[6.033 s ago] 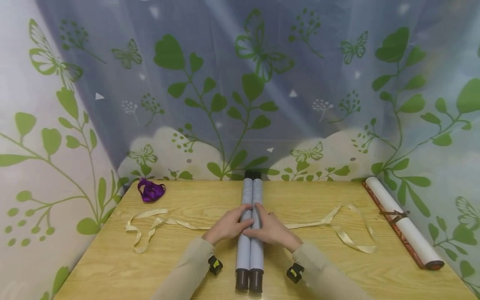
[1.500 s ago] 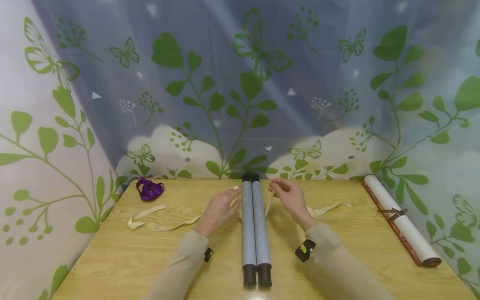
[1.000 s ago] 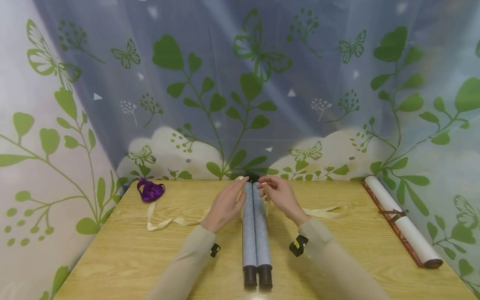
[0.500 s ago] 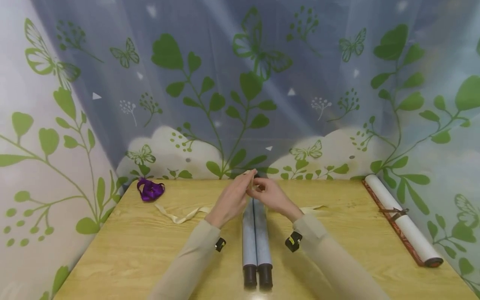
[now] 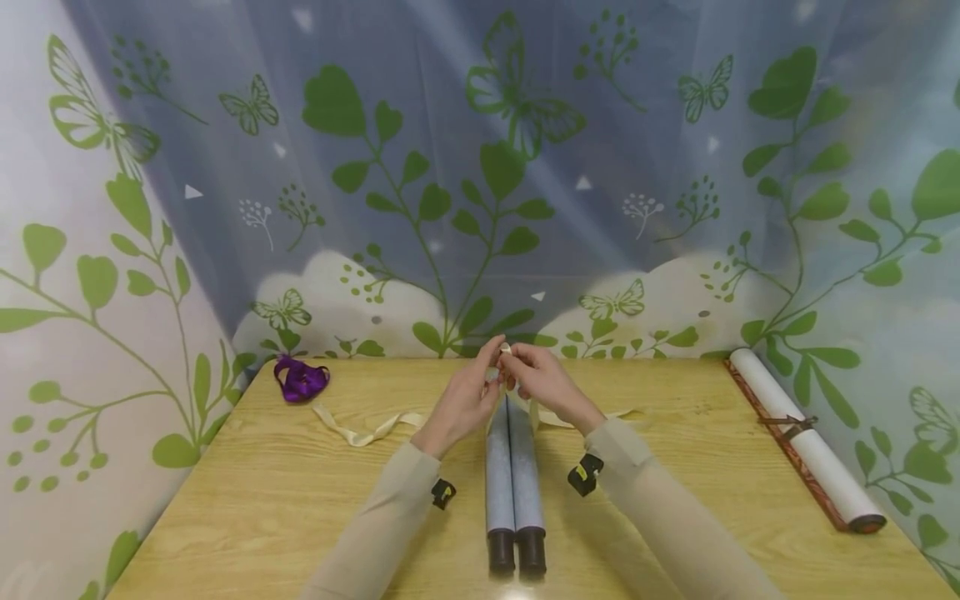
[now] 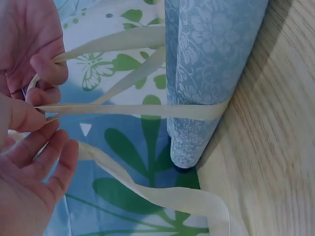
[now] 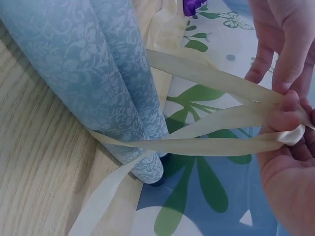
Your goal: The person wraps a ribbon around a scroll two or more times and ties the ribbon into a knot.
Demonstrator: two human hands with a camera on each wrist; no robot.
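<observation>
Two pale blue rolled scrolls [image 5: 513, 492] with dark end caps lie side by side, pointing away from me. A cream ribbon [image 7: 211, 145] passes around their far part and rises from them in several strands. Above the scrolls' far ends, my left hand [image 5: 462, 404] pinches the ribbon between thumb and fingers. Close against it, my right hand [image 5: 551, 387] also pinches the ribbon, a small loop [image 7: 293, 135] of it at the fingers. Loose ribbon tails [image 5: 367, 433] trail on the table to both sides. The hands hide the scrolls' far caps in the head view.
A bundle of purple ribbon [image 5: 302, 380] lies at the table's back left. Along the right edge lies a white scroll [image 5: 806, 442] with reddish trim, tied with a brown cord [image 5: 791, 427]. A leaf-patterned curtain [image 5: 420, 217] stands behind the wooden table [image 5: 277, 517].
Six seconds ago both hands rested on the scrolls, ribbon spread flat. They have since raised the ribbon and come together over the far ends. The loose tails have drawn inward.
</observation>
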